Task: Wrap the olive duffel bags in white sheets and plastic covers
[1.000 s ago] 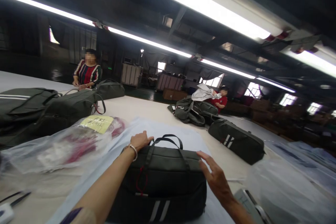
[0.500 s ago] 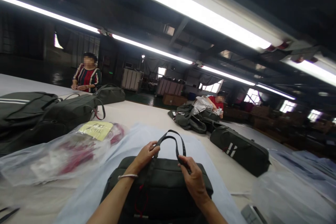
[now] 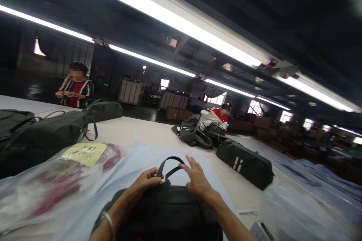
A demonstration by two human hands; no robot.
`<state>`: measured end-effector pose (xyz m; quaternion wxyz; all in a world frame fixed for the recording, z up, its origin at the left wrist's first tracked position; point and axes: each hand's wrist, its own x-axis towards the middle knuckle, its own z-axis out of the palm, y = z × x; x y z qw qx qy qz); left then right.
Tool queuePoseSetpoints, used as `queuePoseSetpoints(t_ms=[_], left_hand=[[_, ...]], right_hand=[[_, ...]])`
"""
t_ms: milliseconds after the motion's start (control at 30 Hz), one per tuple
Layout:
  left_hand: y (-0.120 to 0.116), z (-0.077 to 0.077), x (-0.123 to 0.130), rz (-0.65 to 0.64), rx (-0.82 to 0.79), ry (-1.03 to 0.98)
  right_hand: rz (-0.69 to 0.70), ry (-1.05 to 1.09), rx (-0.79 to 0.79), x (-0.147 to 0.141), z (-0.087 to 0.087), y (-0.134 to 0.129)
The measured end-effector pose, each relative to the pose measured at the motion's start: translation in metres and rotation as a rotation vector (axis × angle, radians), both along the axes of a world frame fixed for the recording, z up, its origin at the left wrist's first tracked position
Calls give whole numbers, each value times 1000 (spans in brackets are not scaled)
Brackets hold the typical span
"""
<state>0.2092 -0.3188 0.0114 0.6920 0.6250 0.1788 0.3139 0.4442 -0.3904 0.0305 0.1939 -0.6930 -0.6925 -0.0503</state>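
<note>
A dark green bag (image 3: 175, 211) lies right in front of me on pale blue sheeting (image 3: 141, 154). Its looped handle (image 3: 169, 159) stands up above the bag's top. My left hand (image 3: 147, 180) pinches the handle near its left base; a bangle circles that wrist. At the loop's right side is my right hand (image 3: 196, 177), its fingers spread and raised. One of its fingertips is at the strap, and whether it presses on it I cannot tell. The lower part of the bag runs out of view.
Left lies a clear plastic bag (image 3: 56, 192) of red pieces with a yellow label (image 3: 85, 153). More dark bags (image 3: 51, 131) sit beyond it. A striped bag (image 3: 243, 162) and clear plastic (image 3: 294, 211) lie right. Two people (image 3: 76, 86) work across the table.
My right hand has loosened from the strap and its fingers have spread upward. My left hand has moved down toward the handle's base, and the loop sits lower. The view has shifted right.
</note>
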Motion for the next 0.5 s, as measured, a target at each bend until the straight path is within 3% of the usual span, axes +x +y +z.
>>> queuePoseSetpoints(t_ms=[67,133,233,333,433,500], left_hand=[[-1,-1,3,-19,-48,-74],[-3,-4,6,6,-96,-138],[-7,-11,8,162,-132,-204],[-8,-15,8,244,-147,-214],[-8,-15,6,189,-150,-192],[-8,-14,6,142,-132,-170]], right_hand=[[62,0,-59,-14,-4,-1],[105,-18,-6,-28,-5,-3],[103,-85,263,-44,5,-11],[112,-142,503,-49,28,-21],[231,-214,496,-52,43,-28],[337,-292,408,-57,42,-28]])
